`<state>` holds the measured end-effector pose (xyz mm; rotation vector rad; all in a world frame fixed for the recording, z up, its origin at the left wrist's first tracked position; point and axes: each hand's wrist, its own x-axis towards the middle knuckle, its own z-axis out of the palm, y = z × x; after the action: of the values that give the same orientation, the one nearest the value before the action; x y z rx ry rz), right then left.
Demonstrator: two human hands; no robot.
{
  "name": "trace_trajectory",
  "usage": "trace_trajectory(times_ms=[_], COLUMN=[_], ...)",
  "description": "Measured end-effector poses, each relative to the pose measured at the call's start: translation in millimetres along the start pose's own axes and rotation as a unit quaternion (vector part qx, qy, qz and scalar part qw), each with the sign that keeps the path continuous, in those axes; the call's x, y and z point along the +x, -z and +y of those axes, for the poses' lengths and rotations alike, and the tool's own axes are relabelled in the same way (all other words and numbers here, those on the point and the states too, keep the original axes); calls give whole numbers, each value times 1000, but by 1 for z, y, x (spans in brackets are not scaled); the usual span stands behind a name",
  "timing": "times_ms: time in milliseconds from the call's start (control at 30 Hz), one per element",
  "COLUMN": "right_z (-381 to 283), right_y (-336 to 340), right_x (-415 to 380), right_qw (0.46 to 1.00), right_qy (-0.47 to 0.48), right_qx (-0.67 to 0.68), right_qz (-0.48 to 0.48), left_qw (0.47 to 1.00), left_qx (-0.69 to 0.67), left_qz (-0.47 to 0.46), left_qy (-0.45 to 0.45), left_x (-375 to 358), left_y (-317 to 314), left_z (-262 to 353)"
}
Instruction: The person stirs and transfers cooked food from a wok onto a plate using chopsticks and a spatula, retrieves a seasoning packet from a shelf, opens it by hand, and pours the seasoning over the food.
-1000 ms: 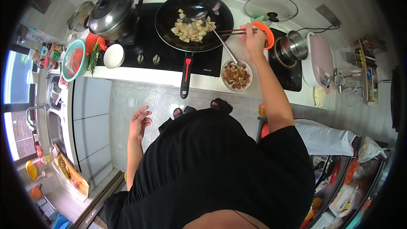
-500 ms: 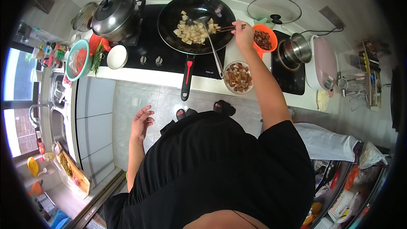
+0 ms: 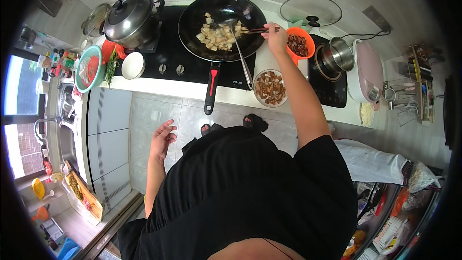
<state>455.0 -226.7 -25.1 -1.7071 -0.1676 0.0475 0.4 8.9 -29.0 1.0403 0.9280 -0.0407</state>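
Note:
At the right rim of a black wok (image 3: 187,36), my right hand (image 3: 275,38) is closed on a pair of dark chopsticks (image 3: 257,31), whose tips reach into pale diced pieces (image 3: 216,37). A metal spatula (image 3: 242,58) leans in the wok, its handle over the near rim, untouched. Just right of my right hand is an orange container (image 3: 309,43) of dark brown pieces. Below it a plate of browned chunks (image 3: 270,88) sits on the counter. My left hand (image 3: 164,138) hangs over the floor with its fingers apart, holding nothing.
A lidded steel pot (image 3: 131,19) stands left of the wok, near a white bowl (image 3: 133,65) and a teal basin (image 3: 90,68). The wok's handle (image 3: 211,91) juts past the counter edge. To the right are a glass lid (image 3: 325,12), a small steel pot (image 3: 338,54) and a rice cooker (image 3: 368,70).
The chopsticks have shifted slightly in my right hand, their tips still among the pale pieces. The wok has moved a little to the left. My left hand has barely moved.

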Motion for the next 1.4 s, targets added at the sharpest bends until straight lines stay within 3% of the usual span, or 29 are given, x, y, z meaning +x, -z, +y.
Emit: trace_trajectory(times_ms=[400,767,1400], right_z=[19,19,-3], right_y=[17,17,69], right_x=[8,-4,-29], right_qw=[993,996,977], right_qy=[-35,6,-52], right_qx=[109,82,170], right_qz=[4,32,117], left_qw=[1000,1000,1000], left_qx=[3,3,11], left_qz=[-7,-1,-17], left_qy=[5,1,3], left_x=[0,-1,1], left_y=[3,8,2], left_z=[-9,-8,-8])
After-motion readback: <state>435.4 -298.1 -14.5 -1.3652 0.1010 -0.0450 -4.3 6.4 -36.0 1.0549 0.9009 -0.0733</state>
